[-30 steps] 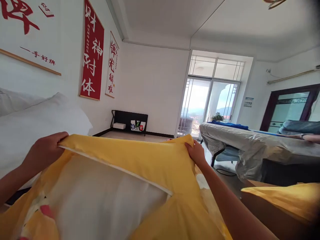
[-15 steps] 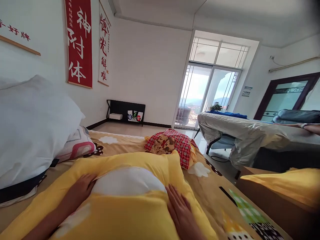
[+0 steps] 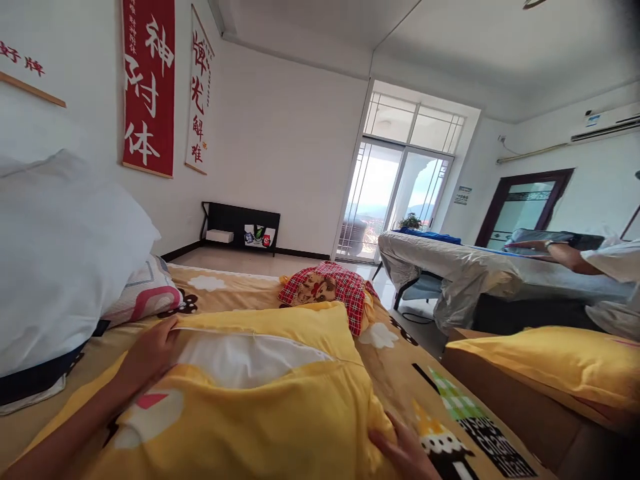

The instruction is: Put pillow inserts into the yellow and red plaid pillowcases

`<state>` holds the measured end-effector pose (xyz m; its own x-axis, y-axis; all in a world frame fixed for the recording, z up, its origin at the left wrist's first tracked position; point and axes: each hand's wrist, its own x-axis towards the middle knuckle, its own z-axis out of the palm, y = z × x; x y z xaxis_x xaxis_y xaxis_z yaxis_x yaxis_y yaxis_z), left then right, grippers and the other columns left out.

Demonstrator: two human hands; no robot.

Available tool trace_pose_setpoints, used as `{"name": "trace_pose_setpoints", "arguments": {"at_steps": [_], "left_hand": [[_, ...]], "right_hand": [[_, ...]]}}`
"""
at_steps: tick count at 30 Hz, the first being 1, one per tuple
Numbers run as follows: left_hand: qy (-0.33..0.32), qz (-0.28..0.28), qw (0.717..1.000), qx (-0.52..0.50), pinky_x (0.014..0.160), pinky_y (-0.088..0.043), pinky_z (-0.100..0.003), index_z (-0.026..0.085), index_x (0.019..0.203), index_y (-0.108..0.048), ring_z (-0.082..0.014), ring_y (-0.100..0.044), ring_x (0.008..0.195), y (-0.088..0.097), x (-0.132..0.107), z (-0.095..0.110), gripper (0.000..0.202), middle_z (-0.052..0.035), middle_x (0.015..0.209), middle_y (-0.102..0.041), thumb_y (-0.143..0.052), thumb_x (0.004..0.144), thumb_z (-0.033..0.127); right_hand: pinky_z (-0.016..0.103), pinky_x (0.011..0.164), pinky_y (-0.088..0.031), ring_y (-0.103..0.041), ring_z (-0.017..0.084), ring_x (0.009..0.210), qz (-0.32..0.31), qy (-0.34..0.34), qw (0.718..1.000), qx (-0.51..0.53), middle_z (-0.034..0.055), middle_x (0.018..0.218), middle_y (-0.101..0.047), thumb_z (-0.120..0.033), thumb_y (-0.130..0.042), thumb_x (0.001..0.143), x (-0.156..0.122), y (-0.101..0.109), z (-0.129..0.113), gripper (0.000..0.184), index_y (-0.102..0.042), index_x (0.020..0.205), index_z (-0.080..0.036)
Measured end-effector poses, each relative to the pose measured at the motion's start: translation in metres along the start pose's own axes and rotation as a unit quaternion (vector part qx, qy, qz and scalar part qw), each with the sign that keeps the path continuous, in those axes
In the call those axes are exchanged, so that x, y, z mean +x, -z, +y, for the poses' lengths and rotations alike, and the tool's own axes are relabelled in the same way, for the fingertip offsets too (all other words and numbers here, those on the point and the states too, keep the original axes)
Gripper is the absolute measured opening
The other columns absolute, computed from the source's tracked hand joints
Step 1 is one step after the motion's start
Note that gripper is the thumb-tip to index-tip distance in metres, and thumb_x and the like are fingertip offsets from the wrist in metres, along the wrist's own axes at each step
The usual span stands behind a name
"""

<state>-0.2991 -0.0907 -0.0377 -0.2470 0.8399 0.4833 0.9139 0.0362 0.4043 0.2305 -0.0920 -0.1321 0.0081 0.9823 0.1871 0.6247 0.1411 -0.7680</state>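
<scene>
A yellow pillowcase (image 3: 280,427) lies in front of me on the bed. Its long opening gapes, and a white pillow (image 3: 240,360) shows inside. At the left end of the opening, my left hand (image 3: 153,347) is closed on the case's edge, fingers bent over the fabric. My right hand (image 3: 400,440) grips the right side of the case low down, thumb on top; its other fingers are partly hidden. A light patch with a pink shape is printed on the case's left part.
A large white pillow (image 3: 65,260) stands at the left. A red checked cloth (image 3: 345,287) lies on the patterned bed sheet (image 3: 385,363). At right, another yellow pillow (image 3: 555,360) rests on a cardboard box (image 3: 500,387). Behind it, a person's arm (image 3: 575,257) reaches over a plastic-covered table (image 3: 450,260).
My left hand has moved up and closed on the opening's edge. My right hand has gone from lying flat by the opening to gripping the case's lower right side. The view has turned right.
</scene>
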Motion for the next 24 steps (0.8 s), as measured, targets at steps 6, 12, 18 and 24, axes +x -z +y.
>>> {"name": "trace_pose_setpoints", "arguments": {"at_steps": [6,12,18,24], "left_hand": [[0.009,0.136,0.99,0.046,0.073,-0.044,-0.031,0.02,0.09,-0.049,-0.0237,-0.062,0.087,0.071,-0.003,0.017,0.031,-0.007,0.091,-0.064,-0.024,0.095,0.037],[-0.049,-0.069,0.996,0.021,0.083,-0.048,-0.037,0.022,0.082,-0.062,-0.0258,-0.065,0.088,-0.023,-0.07,-0.01,0.031,-0.007,0.09,-0.072,-0.034,0.088,0.033],[-0.043,-0.001,0.999,0.02,0.083,-0.05,-0.039,0.022,0.083,-0.064,-0.0268,-0.065,0.088,-0.055,-0.08,-0.027,0.038,-0.0094,0.089,-0.071,-0.031,0.09,0.04],[-0.05,-0.031,0.995,0.078,0.085,-0.049,-0.039,0.022,0.089,-0.065,-0.0271,-0.065,0.091,-0.04,-0.084,-0.031,0.029,-0.0094,0.092,-0.071,-0.038,0.086,0.032]], "right_hand": [[0.039,0.083,-0.051,-0.068,0.029,0.091,0.062,0.084,0.994,-0.021,0.0063,0.096,-0.073,-0.05,-0.05,0.076,0.084,0.002,-0.064,0.035,-0.055,0.103,-0.028],[0.045,0.074,-0.051,-0.069,0.034,0.081,0.061,0.006,0.993,-0.103,0.0081,0.073,-0.069,-0.04,-0.055,0.069,0.088,-0.007,-0.005,0.017,-0.059,0.076,-0.026],[0.046,0.099,-0.04,-0.056,0.033,0.117,0.09,0.069,0.968,-0.224,0.0208,0.123,-0.06,-0.018,-0.051,0.076,0.08,-0.008,-0.052,0.041,-0.06,0.116,-0.015],[0.033,0.097,-0.04,-0.057,0.022,0.108,-0.151,0.317,0.929,-0.114,0.005,0.112,-0.065,-0.033,-0.065,0.079,0.081,-0.031,-0.152,0.026,-0.065,0.104,-0.024]]}}
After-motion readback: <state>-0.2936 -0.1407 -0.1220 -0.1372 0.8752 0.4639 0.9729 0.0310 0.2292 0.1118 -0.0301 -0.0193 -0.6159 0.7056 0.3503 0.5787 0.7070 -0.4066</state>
